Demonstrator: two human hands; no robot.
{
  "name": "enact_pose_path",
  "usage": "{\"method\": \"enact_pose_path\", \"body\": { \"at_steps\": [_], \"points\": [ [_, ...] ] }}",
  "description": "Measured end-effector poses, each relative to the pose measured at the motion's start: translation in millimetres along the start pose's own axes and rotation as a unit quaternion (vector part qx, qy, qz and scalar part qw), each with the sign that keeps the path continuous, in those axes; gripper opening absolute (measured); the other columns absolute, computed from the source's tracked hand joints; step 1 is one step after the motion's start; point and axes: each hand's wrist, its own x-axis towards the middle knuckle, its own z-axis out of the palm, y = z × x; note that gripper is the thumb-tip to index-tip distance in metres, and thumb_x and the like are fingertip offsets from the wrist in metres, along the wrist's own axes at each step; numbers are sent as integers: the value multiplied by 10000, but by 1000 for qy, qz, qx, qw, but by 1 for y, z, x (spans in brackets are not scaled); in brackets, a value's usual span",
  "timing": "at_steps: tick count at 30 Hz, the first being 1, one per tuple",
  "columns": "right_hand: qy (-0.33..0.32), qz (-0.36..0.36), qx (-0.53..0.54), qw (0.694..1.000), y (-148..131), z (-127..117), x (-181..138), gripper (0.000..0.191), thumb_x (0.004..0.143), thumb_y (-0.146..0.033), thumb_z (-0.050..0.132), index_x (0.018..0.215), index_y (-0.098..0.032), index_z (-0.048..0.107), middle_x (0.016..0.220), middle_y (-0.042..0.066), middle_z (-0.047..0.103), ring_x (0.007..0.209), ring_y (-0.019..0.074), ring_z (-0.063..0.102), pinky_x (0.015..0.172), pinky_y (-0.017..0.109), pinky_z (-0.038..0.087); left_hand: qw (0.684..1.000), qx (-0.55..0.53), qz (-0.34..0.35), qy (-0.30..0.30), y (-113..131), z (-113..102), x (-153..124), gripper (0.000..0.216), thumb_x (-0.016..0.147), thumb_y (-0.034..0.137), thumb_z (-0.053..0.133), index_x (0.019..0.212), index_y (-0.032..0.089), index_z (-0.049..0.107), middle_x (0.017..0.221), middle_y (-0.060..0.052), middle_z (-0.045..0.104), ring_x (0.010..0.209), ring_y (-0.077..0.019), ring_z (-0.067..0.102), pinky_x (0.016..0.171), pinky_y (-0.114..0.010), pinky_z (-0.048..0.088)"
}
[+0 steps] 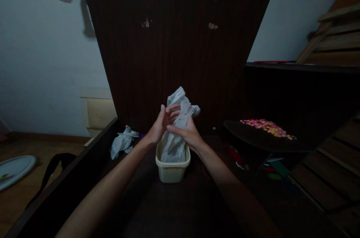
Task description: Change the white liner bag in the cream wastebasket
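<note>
A thin whitish plastic bag (180,118) stands crumpled and partly inside a cream plastic tub (172,170), its top rising above the rim. My right hand (189,131) holds the bag from the right, thumb across its front and the other fingers hidden behind it. On the bag's left side is my left hand (164,121), thumb up and fingers stretched towards the plastic; the fingertips seem to touch it. Whether anything lies in the bag or at the bottom of the tub cannot be seen.
Another crumpled plastic bag (123,141) lies left of the tub, beside a raised dark edge (75,170). A dark wooden panel (180,50) stands behind. To the right, a rounded shelf (239,133) carries a heap of small colourful pieces (267,127).
</note>
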Motion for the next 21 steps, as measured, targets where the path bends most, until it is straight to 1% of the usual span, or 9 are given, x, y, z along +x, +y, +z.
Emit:
{"method": "enact_pose_path", "body": {
  "at_steps": [3,5,8,10,13,15,17,19,21],
  "points": [
    [44,30,46,998,1,3,4,455,620,-268,857,1002,-233,611,916,2,748,899,229,726,939,441,582,1000,-13,-7,-2,3,2,-3,657,891,727,503,1240,178,590,1061,-107,753,1042,-280,702,941,-413,523],
    [80,58,86,991,0,1,5,431,634,-247,834,1011,-221,627,944,17,766,918,238,733,941,432,578,1000,14,19,19,4,-1,-5,511,880,622,601,1128,175,622,991,-88,741,956,-247,699,865,-367,535],
    [100,79,112,985,-3,-4,5,417,645,-236,811,1025,-199,643,993,35,773,948,248,733,930,412,579,986,113,85,89,4,-8,-11,320,849,484,671,907,171,642,871,-50,696,810,-196,654,761,-310,520],
    [110,80,121,983,-3,-8,6,372,640,-232,797,981,-196,652,944,31,776,916,252,737,890,395,589,962,207,104,145,3,-13,-18,284,841,448,664,772,177,609,736,-5,632,688,-160,586,679,-273,472],
    [142,74,145,976,-3,-15,9,290,614,-227,786,864,-213,640,855,7,772,859,241,736,822,354,592,919,365,17,152,3,-18,-29,393,865,519,598,658,186,571,620,12,568,635,-170,554,640,-281,421],
    [148,79,159,973,-2,-17,11,252,602,-252,779,798,-224,622,793,0,761,836,243,731,776,344,589,890,436,-66,112,1,-18,-34,431,848,595,592,754,177,638,696,-24,646,704,-220,616,673,-312,450],
    [138,91,163,973,-1,-18,12,232,609,-299,767,771,-232,616,746,4,746,834,256,723,739,354,586,885,449,-94,81,-1,-16,-36,521,812,631,626,1023,156,664,930,-88,727,854,-278,673,758,-352,501],
    [125,99,159,974,-1,-17,12,231,617,-335,760,771,-237,618,730,7,737,841,263,716,717,359,579,901,425,-56,74,-3,-13,-34,651,801,611,648,1248,143,582,1207,-146,690,1076,-321,657,918,-401,507],
    [110,104,150,977,-4,-14,10,239,623,-350,761,785,-237,628,732,3,733,853,260,710,719,354,570,918,390,1,78,-4,-9,-28,674,823,563,626,1340,143,521,1372,-157,609,1258,-335,573,1070,-439,436]
  ]
}}
